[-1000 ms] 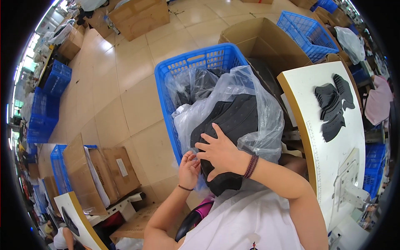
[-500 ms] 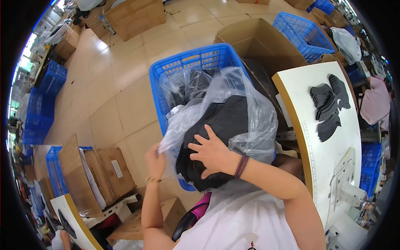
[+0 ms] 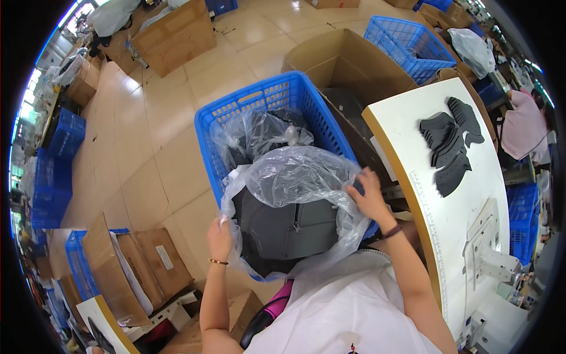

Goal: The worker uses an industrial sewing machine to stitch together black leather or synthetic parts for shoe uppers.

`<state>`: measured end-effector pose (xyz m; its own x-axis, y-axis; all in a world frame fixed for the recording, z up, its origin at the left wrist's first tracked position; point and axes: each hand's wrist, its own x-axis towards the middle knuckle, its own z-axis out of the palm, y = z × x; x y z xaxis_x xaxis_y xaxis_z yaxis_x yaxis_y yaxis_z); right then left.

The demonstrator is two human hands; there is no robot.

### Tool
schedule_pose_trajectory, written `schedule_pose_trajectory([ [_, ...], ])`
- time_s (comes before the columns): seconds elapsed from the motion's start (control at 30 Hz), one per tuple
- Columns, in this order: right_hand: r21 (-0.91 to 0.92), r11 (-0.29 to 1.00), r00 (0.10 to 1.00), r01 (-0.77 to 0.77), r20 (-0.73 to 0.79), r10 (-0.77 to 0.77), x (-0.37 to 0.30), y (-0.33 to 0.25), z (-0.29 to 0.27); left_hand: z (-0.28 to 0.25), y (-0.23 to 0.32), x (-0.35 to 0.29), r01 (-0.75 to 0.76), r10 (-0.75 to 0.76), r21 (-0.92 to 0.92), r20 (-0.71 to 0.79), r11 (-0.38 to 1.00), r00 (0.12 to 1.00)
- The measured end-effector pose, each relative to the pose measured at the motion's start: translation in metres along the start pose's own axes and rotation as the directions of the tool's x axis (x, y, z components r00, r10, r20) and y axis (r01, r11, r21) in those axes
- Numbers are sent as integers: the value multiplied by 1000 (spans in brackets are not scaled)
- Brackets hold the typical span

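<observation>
A clear plastic bag (image 3: 295, 171) stands open in the near part of a blue plastic basket (image 3: 203, 141). Flat dark grey pieces (image 3: 277, 233), some with seams and small holes, lie inside it. My left hand (image 3: 220, 239) pinches the bag's left edge. At the bag's right edge, the curled fingers of my right hand (image 3: 369, 194) close on the plastic. Behind it, a second clear bag (image 3: 259, 133) with dark contents lies in the far part of the basket.
To the right is a white worktable (image 3: 407, 135) with stacks of dark cut pieces (image 3: 451, 141) and a sewing machine (image 3: 492, 265). An open cardboard box (image 3: 348, 56) stands behind the basket. Another carton (image 3: 159, 256) sits at left, on the tiled floor side.
My right hand has left the dark pieces and moved right to the bag's edge. The bag's mouth is now spread wider, and its far side folds over the pieces.
</observation>
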<state>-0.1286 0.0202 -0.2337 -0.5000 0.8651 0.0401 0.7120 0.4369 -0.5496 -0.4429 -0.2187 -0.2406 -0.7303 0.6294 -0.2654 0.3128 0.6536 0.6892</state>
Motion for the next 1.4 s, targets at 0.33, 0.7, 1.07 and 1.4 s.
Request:
schedule_pose_trajectory([
  [0.33,584,809,941,-72,-229,249,19,-42,5,-59,52,6,228,-302,-861,92,455,949],
  [0.7,516,720,804,464,-586,-98,139,-207,-140,-197,105,102,-785,599,-39,-623,619,503],
  [1.07,268,767,650,582,-720,-242,267,-276,-169,-238,38,279,-412,132,-663,-431,625,893],
  [1.4,494,867,992,63,-128,1,292,-144,-53,-11,186,14,-860,704,449,529,241,474],
])
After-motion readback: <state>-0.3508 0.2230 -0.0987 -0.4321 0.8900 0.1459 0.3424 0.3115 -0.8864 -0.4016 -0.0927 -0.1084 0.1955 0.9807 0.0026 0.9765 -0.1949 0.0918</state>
